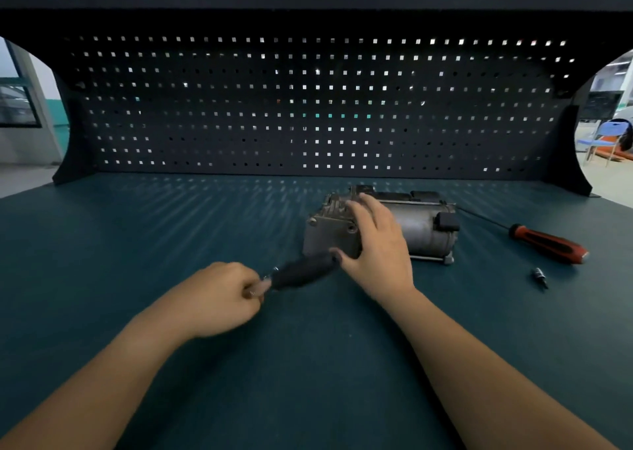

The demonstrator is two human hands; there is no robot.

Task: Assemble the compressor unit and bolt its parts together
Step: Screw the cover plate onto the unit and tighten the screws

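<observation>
Nearest me, two bare forearms reach in from five and seven o'clock across the dark teal bench top (308, 364). The left hand (222, 298), just left of centre, is curled tight, its fingertips pinching the near end of a dark tool (301, 273). The tool is too blurred for me to tell its kind, though a bit of bright metal glints at the pinched end. It lies slanted toward two o'clock, and its far end reaches the near lower corner of the compressor unit (424, 230). The right hand (376, 244) lies spread over that unit, fingers stretched across the top and the thumb down against the near face, pressing rather than gripping. The unit sits on the bench just right of centre. It is dull grey metal, with a boxy cast head on the left showing bolt heads at its corners and a round motor barrel running off to three o'clock. A black plug sits on the barrel's far end and a thin rod runs along its base. Well apart at three o'clock lies a screwdriver (548, 244) with a red and black handle, its thin shaft pointing back at the unit. A small metal bit (539, 274) lies near it. Beyond, at twelve o'clock, a black pegboard (308, 106) stands.
</observation>
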